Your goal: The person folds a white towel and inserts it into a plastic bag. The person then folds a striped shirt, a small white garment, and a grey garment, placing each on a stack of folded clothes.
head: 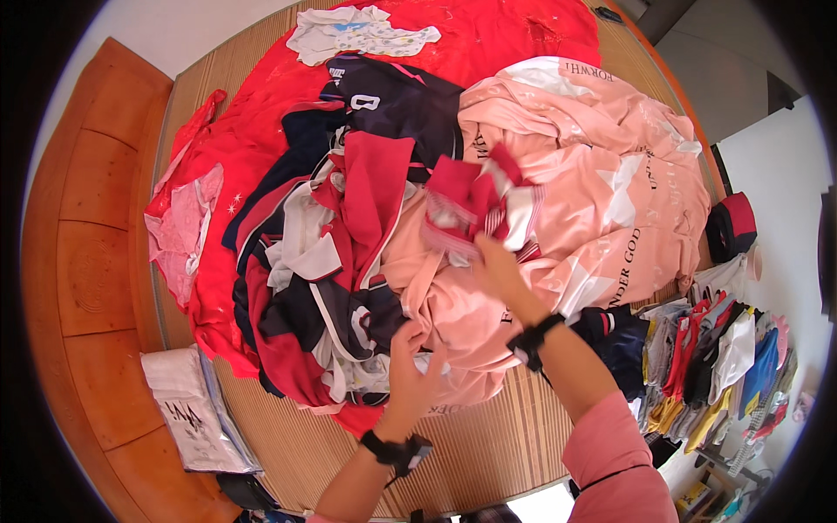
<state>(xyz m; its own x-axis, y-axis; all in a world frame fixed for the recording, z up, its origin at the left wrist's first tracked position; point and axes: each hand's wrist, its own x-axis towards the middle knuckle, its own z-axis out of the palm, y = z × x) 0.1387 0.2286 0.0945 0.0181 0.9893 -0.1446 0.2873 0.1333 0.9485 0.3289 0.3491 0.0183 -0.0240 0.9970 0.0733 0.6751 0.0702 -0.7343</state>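
My right hand [500,274] grips a crimson-and-white garment with striped trim [461,202], blurred and raised over the peach blanket [588,176]. My left hand [415,379] is at the near edge of a heap of clothes, its fingers apart, with no garment clearly in its grasp. Beside it lie a dark garment with white trim [340,320] and a white garment with a small print [366,376]. A red garment with a white collar [373,196] tops the heap. Behind that spreads a dark jersey with a white number [405,98].
Red bedding [255,144] lies under the heap on a slatted mat [471,451]. A white baby garment [359,33] rests at the far side. A wooden headboard [98,281] and a packaged white item [189,412] are left. Stacked folded clothes [706,359] stand right.
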